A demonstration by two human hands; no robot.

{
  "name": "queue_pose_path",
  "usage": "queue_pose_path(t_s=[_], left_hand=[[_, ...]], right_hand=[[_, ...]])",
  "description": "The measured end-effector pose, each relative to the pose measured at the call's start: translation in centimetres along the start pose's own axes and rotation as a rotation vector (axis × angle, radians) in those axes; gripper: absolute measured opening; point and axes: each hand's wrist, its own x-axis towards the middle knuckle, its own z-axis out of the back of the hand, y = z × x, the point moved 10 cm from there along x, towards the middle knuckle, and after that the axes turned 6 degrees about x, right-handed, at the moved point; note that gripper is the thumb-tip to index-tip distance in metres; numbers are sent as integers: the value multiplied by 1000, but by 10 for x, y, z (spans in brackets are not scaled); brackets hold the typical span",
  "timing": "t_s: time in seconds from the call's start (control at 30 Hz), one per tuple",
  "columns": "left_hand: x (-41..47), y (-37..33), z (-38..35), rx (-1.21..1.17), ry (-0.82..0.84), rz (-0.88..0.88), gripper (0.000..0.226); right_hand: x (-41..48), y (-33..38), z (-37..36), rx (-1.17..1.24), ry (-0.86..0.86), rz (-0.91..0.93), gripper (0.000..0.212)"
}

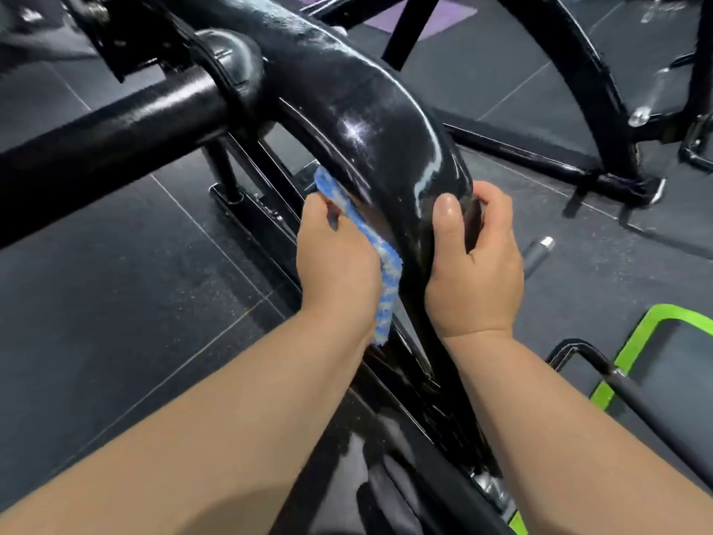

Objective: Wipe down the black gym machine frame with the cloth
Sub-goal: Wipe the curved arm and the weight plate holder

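Wiping, head view: the left hand (335,256) holds the blue-and-white woven cloth (389,272) against the left flank of the curved glossy black steel frame tube (366,121), centre of frame.
Left grip: clamped on the cloth, thumb over its upper edge.
Right grip: the right hand (474,264) is wrapped round the tube's right side, thumb on the near face, fingers curled over the far edge.
Risk, slip: the tube gleams as if wet, so the steadying hand could slide.
Risk, snag: the cloth's loose tail below the left wrist could catch in the narrow black rails beneath.
Risk, missed spots: the joint with the thick black crossbar (115,137), left of frame, may go unwiped.
Hidden: the left fingers behind the cloth, and the tube's underside.
Cut off: the tube leaves the top edge, and its lower end at bottom centre is blurred.
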Motion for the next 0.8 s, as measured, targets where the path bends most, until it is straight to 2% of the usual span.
queue_pose_path(t_s=[0.1, 0.2, 0.27, 0.37, 0.43, 0.53, 0.63, 0.7, 0.8], left_hand=[[30, -26, 20, -28, -180, -103, 16], [49, -25, 28, -168, -319, -71, 19], [43, -9, 11, -252, -235, -51, 24], [14, 6, 1, -119, -65, -143, 30], [8, 7, -1, -75, 14, -201, 28], [32, -8, 10, -196, -92, -223, 16], [56, -23, 24, -355, -249, -194, 22], [48, -20, 17, -361, -213, -224, 20], [25, -2, 2, -271, -39, -312, 20]], right_hand=[[-1, -1, 4, 53, -35, 41, 51], [-4, 3, 4, 83, -49, 94, 65], [-9, 9, 6, 76, -44, 173, 70], [-16, 16, 1, -5, 14, 286, 75], [-14, 16, 0, -36, 28, 298, 78], [-16, 19, 2, -11, 20, 362, 73], [-19, 23, 1, 26, -7, 452, 65], [-23, 26, 2, 22, -42, 516, 58], [-33, 34, 4, -41, -100, 661, 54]])
